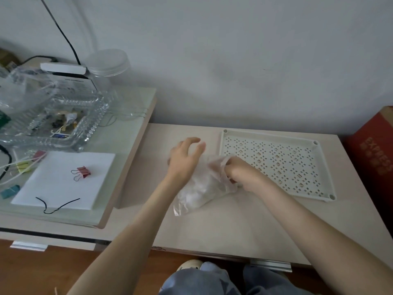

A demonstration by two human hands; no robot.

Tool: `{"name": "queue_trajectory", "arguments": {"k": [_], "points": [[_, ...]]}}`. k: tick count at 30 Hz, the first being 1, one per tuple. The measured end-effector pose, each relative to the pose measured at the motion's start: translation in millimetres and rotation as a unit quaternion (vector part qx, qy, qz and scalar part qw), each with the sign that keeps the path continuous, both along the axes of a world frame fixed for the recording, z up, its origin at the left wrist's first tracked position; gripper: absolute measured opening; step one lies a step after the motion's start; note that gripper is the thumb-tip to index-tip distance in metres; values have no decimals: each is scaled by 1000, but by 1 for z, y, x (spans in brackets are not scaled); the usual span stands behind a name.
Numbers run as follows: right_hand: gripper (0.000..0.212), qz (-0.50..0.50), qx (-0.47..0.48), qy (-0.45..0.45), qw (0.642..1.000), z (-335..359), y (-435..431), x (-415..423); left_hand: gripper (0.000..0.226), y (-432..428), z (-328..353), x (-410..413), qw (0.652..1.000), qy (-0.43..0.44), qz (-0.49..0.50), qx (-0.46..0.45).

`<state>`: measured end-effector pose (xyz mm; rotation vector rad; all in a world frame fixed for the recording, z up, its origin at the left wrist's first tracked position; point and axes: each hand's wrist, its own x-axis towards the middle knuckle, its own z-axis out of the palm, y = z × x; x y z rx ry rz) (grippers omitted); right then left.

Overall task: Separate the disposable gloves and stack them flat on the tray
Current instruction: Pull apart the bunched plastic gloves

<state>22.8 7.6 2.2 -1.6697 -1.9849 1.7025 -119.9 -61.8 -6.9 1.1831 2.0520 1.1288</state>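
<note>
A crumpled bunch of clear disposable gloves (202,188) lies on the beige table, just left of a white perforated tray (274,165). My right hand (238,173) is closed around the top of the bunch at the tray's left rim, fingers pinching the thin film. My left hand (185,158) hovers over the bunch's left side with its fingers spread and curled; whether it touches the plastic is unclear. No glove lies flat on the tray, though my right hand covers its near-left part.
A raised glass-topped shelf (127,133) on the left carries a clear ribbed dish (61,122), a white pad with a red binder clip (81,172), a jar and cables. A red cardboard box (374,154) stands at the far right. My knees are below the table's front edge.
</note>
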Motion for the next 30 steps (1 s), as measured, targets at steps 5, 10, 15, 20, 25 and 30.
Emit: {"name": "queue_trajectory", "arguments": {"k": [5,10,15,20,25,30], "points": [[15,-38,60,-15,997,-7,-4,-10,38,-4,-12,22,990,34,-126,-57],[35,3,142,-35,989,-15,-11,-6,37,-11,-33,7,987,106,-104,-60],[44,33,164,-33,985,-18,-16,-8,46,-17,-60,-3,971,170,-66,-158],[28,46,143,-30,988,-18,-15,-11,58,-20,-65,-5,988,89,-75,-99],[38,53,129,-40,989,-10,-18,-17,41,-20,-60,-4,997,31,-71,-22],[24,74,144,-44,986,-11,-26,-19,29,-22,-50,1,997,-78,12,11]]}}
